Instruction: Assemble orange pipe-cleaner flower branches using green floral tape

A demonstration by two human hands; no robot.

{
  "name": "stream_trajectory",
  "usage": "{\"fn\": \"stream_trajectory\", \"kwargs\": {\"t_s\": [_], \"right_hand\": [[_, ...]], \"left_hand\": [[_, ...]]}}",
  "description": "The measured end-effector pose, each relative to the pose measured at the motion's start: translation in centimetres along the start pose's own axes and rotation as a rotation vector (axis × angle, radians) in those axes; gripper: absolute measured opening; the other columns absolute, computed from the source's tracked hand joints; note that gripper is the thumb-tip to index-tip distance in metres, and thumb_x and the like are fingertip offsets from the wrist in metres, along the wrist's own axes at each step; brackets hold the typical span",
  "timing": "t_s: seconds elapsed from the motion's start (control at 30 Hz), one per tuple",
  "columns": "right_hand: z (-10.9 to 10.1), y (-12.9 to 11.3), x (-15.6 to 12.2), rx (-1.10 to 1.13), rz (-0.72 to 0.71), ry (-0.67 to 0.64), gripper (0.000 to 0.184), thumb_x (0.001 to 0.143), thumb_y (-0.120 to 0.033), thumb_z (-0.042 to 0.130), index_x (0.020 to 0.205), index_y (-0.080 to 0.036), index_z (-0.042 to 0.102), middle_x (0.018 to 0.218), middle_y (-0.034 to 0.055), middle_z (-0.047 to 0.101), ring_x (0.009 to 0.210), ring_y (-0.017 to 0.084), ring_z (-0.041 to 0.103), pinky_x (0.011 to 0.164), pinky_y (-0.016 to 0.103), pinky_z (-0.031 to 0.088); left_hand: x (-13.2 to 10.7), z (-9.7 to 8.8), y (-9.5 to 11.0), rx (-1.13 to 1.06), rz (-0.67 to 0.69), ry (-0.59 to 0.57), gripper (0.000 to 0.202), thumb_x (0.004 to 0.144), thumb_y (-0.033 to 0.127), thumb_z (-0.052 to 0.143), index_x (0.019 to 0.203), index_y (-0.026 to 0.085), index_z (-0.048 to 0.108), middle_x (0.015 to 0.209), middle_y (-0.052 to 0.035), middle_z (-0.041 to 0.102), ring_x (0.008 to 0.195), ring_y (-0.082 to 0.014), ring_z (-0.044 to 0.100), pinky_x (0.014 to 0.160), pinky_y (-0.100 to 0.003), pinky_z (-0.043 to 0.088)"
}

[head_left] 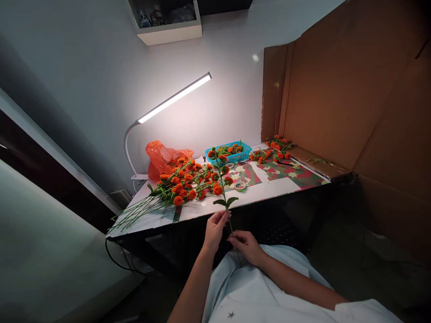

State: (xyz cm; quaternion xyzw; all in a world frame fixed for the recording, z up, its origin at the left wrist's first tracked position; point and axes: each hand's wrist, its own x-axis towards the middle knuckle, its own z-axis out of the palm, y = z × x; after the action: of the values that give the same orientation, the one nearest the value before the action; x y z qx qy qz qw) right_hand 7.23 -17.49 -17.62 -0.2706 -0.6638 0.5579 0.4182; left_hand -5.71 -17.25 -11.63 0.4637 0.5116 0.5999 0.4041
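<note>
Upright in front of me is an artificial flower stem (221, 179) with several orange blooms and two green leaves low on it. My left hand (215, 228) pinches the stem just under the leaves. Lower down, near my lap, my right hand (246, 246) has its fingers closed on the same stem. Beyond the stem, a pile of finished-looking orange flower stems (182, 181) lies on the left of the table, their bare green stalks pointing toward the near left corner. A roll of tape (240, 185) rests flat right of the held stem.
A blue basket (247, 151) of orange flower pieces stands at the back, beside an orange plastic bag (155, 157). More flower sprigs (278, 146) lie at the right. A lit desk lamp (175, 97) leans over the table (202, 211). Cardboard (336, 89) walls the right side.
</note>
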Motion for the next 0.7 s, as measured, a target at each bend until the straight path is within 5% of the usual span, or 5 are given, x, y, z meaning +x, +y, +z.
{"fn": "stream_trajectory", "kwargs": {"t_s": [0.33, 0.7], "right_hand": [[-0.1, -0.4, -0.1, -0.001, -0.027, -0.055, 0.037, 0.085, -0.046, 0.05, 0.067, -0.015, 0.06, 0.057, -0.002, 0.048, 0.057, 0.011, 0.042, 0.054, 0.023, 0.03], [0.0, 0.0, 0.0, 0.006, 0.024, -0.019, 0.033, 0.082, -0.045, 0.054, 0.071, -0.015, 0.062, 0.057, -0.0019, 0.051, 0.056, 0.011, 0.045, 0.052, 0.023, 0.032]], "left_hand": [[-0.4, 0.6, -0.2, -0.322, -0.138, -0.206, 0.031, 0.071, 0.046, 0.064, 0.073, 0.016, 0.06, 0.074, -0.0029, 0.051, 0.067, -0.0124, 0.049, 0.06, -0.025, 0.042], [-0.9, 0.7, -0.5, -0.136, -0.053, -0.011, 0.029, 0.07, 0.041, 0.066, 0.081, 0.015, 0.066, 0.078, -0.006, 0.063, 0.069, -0.0145, 0.055, 0.064, -0.027, 0.043]]}}
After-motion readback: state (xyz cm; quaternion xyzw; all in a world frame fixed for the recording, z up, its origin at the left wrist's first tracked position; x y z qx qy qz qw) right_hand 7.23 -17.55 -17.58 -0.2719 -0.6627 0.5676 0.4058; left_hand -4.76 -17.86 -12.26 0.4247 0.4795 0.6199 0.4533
